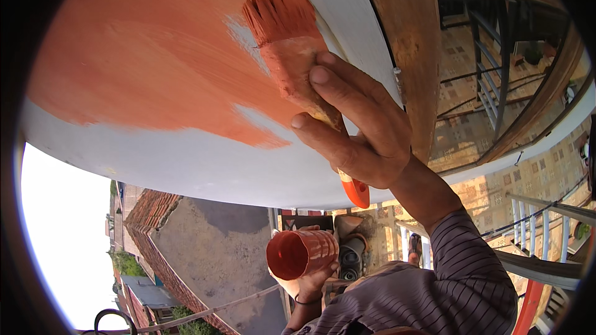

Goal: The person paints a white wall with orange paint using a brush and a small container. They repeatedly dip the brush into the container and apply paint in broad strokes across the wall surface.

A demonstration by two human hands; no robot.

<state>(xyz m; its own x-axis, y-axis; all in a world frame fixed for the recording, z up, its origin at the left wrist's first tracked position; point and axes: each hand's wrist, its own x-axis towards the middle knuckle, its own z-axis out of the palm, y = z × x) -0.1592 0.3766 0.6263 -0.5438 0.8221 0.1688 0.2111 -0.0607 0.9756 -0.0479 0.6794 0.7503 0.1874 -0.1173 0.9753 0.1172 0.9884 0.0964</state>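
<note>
My right hand (369,121) grips a wide paintbrush (292,68) by its handle and ferrule, fingers spread along it. The brush is coated in orange paint, and its bristles lie against or very close to the wall (167,161); contact is hard to tell. Fresh orange paint (143,56) covers much of that surface in streaks, with white showing through below it and beside the brush. Lower down, my left hand (310,282) is wrapped round an orange-smeared paint cup (323,245), tilted with its mouth toward the view. The cup's inside is orange; how much paint it holds is unclear.
A white trim strip (347,12) and a brown wooden window frame (406,31) border the painted area on the right. Its glass (478,80) shows railings and tiles. Metal rails (540,229) stand lower right. A tiled roof (158,211) lies beyond, lower left.
</note>
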